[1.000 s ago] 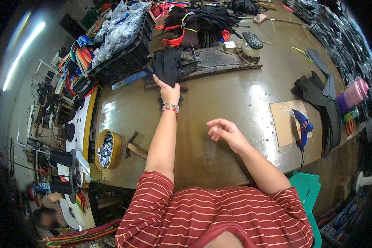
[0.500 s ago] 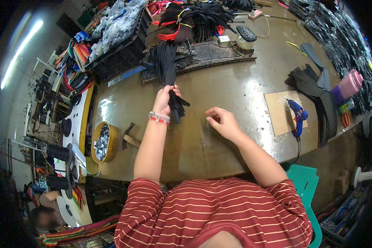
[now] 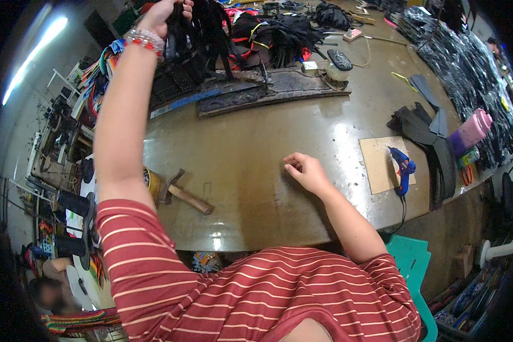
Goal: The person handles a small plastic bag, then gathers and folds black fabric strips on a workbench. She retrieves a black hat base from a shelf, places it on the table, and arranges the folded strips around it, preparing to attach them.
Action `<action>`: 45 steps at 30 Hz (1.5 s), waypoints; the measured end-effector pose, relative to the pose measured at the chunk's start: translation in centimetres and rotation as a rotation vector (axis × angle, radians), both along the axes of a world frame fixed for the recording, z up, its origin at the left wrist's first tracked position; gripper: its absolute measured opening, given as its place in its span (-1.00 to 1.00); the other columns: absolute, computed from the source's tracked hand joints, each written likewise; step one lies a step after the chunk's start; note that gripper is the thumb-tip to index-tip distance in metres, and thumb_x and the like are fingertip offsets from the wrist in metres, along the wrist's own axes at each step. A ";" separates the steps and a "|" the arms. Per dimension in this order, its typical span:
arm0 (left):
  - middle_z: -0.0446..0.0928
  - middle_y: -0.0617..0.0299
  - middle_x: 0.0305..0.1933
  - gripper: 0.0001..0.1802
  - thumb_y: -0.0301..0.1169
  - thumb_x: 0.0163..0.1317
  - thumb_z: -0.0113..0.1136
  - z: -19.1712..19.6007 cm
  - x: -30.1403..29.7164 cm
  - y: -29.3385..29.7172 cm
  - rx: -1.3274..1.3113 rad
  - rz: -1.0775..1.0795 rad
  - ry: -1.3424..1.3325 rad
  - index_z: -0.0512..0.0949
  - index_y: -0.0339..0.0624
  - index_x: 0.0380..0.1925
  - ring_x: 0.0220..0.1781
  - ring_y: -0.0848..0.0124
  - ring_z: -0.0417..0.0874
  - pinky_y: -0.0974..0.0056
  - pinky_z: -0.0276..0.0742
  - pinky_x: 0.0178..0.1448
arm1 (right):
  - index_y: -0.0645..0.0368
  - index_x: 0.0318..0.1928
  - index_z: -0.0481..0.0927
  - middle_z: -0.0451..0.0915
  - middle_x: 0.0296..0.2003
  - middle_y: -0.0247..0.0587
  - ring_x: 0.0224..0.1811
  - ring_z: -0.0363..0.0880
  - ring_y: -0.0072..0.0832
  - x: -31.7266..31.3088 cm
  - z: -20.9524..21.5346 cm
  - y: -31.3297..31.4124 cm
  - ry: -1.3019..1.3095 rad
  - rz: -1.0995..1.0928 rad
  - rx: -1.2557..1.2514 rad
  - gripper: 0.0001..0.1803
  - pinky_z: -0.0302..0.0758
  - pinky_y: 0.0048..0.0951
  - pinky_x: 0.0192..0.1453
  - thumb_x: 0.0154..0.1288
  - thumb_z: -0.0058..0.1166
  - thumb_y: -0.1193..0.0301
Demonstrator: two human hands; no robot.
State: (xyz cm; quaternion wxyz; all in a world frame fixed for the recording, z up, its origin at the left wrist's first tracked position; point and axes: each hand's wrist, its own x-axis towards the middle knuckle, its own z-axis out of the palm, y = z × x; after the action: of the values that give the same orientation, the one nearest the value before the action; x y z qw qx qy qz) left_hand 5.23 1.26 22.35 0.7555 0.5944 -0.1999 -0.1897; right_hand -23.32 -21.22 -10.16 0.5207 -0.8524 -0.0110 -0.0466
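Overhead, left hand clenched around 1 dangling bundle of black straps, right hand loosely curled, empty

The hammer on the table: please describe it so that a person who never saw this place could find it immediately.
Start at the big brown worktable and go to its near left edge, beside the person's raised left arm. There the hammer lies flat, its wooden handle pointing right toward the right hand. It is the only wooden-handled tool there; the blue glue gun lies far right on a cardboard sheet.
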 end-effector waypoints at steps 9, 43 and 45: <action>0.43 0.29 -0.61 -0.84 -0.49 0.16 -0.10 2.4 -10.4 -5.0 0.573 -0.134 -0.215 0.43 -0.27 -0.55 -0.62 0.54 0.43 0.44 0.40 -0.49 | 0.21 -0.19 0.54 0.56 -0.32 -0.07 -0.26 0.55 -0.20 -0.3 0.5 1.2 -0.027 0.090 -0.224 -0.76 0.49 -0.25 -0.12 0.15 0.09 0.35; 0.48 0.08 -0.31 -0.81 -0.31 0.17 0.12 -25.9 -29.8 -11.9 0.731 -0.310 -1.030 0.54 -0.20 -0.32 -0.17 0.15 0.53 0.18 0.46 -0.07 | 0.13 -0.22 0.57 0.46 -0.32 -0.15 -0.28 0.50 -0.29 -12.1 0.3 -10.3 0.016 -0.467 -0.498 -0.74 0.47 -0.34 -0.16 0.02 0.25 0.42; 0.47 0.09 -0.32 -0.80 -0.32 0.13 0.15 -28.0 -29.7 -14.2 0.821 -0.259 -1.076 0.54 -0.18 -0.31 -0.15 0.16 0.50 0.16 0.45 -0.05 | 0.14 -0.21 0.55 0.45 -0.32 -0.15 -0.30 0.50 -0.32 -12.3 0.1 -10.6 -0.022 -0.437 -0.499 -0.74 0.47 -0.38 -0.20 0.03 0.24 0.46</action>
State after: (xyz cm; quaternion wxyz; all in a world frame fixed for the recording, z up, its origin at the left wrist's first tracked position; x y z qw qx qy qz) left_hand -24.47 -12.90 -5.68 0.2360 0.8152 -0.5286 -0.0173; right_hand -35.58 -31.86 -10.03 0.2732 -0.9353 0.1557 -0.1623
